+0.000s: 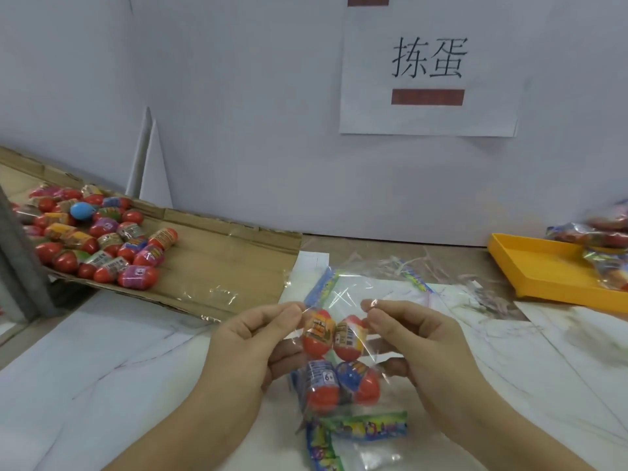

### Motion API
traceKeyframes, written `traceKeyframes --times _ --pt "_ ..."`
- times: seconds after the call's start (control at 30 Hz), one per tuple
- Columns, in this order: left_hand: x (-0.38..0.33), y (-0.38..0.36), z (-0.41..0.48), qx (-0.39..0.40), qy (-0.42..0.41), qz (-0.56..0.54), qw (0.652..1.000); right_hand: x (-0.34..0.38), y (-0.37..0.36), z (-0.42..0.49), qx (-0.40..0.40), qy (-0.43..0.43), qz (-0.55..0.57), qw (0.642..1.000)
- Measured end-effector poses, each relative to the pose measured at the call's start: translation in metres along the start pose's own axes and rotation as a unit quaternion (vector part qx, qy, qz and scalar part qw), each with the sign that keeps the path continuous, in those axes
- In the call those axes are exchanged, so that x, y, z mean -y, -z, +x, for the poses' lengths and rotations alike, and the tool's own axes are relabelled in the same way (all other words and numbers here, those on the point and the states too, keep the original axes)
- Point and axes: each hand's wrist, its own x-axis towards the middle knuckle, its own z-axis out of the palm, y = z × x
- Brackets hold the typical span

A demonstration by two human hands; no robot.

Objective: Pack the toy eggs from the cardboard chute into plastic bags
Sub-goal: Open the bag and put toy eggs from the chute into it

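White table (102,368): left hand (251,338), right hand (407,338) pinch bag (371,353) holding four eggs (316,334).

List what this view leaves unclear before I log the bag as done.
Head view only.
1. Whether the bag is sealed: clear film, top pinched by left hand and right hand.
2. Far eggs on the chute: cut by the left edge, partly behind the grey post.
3. The packed bags at the tray: blurred, cut by the right edge; count unclear.
4. Egg labels: too small.
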Motion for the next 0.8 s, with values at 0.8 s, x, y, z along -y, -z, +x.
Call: traceKeyframes --times 0.8 --pt "0.002 -0.005 0.001 0.003 0.0 0.027 1.0 -0.006 0.013 0.009 0.067 -0.07 0.126 0.987"
